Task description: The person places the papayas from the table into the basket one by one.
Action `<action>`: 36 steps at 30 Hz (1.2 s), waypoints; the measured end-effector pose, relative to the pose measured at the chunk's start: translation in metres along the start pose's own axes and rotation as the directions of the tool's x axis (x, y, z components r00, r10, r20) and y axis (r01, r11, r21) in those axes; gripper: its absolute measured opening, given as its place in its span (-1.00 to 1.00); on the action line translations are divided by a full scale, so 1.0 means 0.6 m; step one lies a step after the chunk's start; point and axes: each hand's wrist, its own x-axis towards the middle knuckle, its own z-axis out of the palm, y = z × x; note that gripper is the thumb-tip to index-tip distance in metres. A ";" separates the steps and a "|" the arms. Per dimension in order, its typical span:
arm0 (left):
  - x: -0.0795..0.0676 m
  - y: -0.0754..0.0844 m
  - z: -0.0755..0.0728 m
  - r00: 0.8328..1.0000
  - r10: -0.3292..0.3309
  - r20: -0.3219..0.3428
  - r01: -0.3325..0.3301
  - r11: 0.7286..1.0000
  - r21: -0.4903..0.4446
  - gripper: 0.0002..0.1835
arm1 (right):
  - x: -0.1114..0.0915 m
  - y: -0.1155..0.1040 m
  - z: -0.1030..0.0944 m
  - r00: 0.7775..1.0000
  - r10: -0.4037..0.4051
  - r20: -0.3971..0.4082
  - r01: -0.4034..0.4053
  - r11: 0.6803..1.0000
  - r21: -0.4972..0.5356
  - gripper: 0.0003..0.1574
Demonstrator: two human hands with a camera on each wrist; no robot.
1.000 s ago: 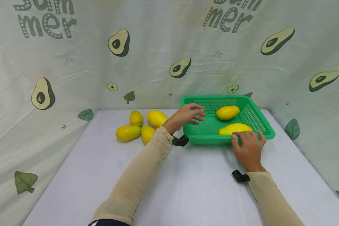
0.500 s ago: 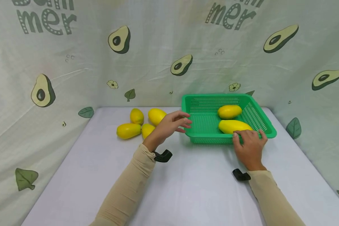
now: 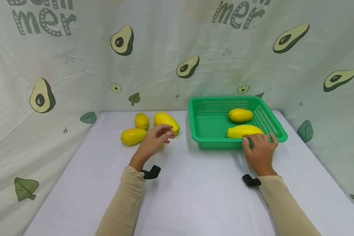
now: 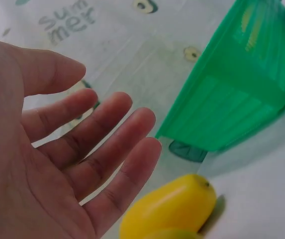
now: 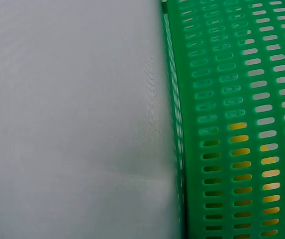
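My left hand hovers above a group of several yellow mango-like fruits, holding nothing. In the left wrist view its fingers are loosely spread, and one yellow fruit lies below the fingertips. The head view shows a fruit left of the hand, one behind it and a larger one by its fingertips; another is mostly hidden under it. With curled fingers my right hand grips the near rim of a green slotted basket. Inside the basket lie two fruits, one at the back and one at the front.
A white cloth covers the table. Behind it hangs a curtain printed with avocados and leaves, close to the basket's far side. Bare tabletop separates the basket from the loose fruits.
My left hand has moved from over the basket's left side leftward and toward me, to above the loose fruits. The right hand stays on the rim; the front fruit in the basket has shifted slightly.
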 end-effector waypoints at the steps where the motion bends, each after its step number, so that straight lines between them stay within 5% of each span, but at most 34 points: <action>1: -0.003 -0.004 -0.005 1.000 -0.003 -0.017 0.003 1.000 0.003 -0.62 | 0.000 0.000 0.000 1.000 0.002 0.002 -0.002 1.000 -0.002 -0.58; 6: -0.016 -0.023 -0.031 0.989 -0.032 -0.144 0.039 0.998 0.044 -0.62 | -0.005 0.000 -0.001 1.000 0.012 0.011 -0.012 1.000 -0.010 -0.59; 14: -0.028 -0.051 -0.060 0.942 -0.089 -0.323 0.171 0.957 0.235 -0.59 | -0.009 0.000 0.000 1.000 0.018 0.014 -0.018 0.999 -0.028 -0.58; 20: -0.033 -0.066 -0.066 0.929 -0.119 -0.351 0.252 0.896 0.364 -0.44 | -0.010 -0.004 0.001 1.000 0.018 0.004 -0.018 1.000 -0.024 -0.58; 28: -0.041 -0.081 -0.049 0.907 -0.172 -0.386 0.374 0.749 0.547 -0.18 | -0.013 -0.004 -0.002 1.000 0.009 0.008 -0.009 1.000 -0.017 -0.58; 36: -0.043 -0.093 -0.033 0.902 -0.154 -0.404 0.379 0.730 0.569 -0.17 | -0.005 -0.003 -0.005 1.000 -0.021 -0.002 0.021 1.000 -0.014 -0.57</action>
